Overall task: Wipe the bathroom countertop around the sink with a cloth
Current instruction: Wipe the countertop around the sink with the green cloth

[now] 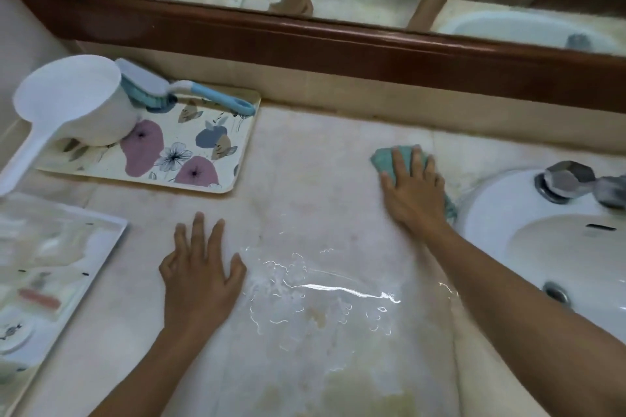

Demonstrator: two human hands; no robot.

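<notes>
Your left hand (200, 276) lies flat on the wet bench (305, 213), fingers spread, holding nothing. Farther out, your right hand (415, 195) presses straight fingers onto the teal cloth (384, 159), just left of the sink (508, 210). Beyond, a floral tray (203, 152) carries 1 white scoop (71, 101) and 1 brush (162, 88).

Back L: floral tray (240, 142), cream w/ purple + blue flowers, lying flat. On it, white plastic dipper (84, 112) tipped on its side, long handle sticking out past tray's L edge. Scrub brush (152, 85), blue bristles, blue-white handle, leans against dipper, handle end down on tray's back rim.

Near L: white tray (117, 225) w/ clear-wrapped items, blurred; one pinkish-red piece (39, 298).

Rear wall: mirror (338, 0) in dark wood frame (338, 44).

Far R: faceted metal tap knob (569, 179).
</notes>
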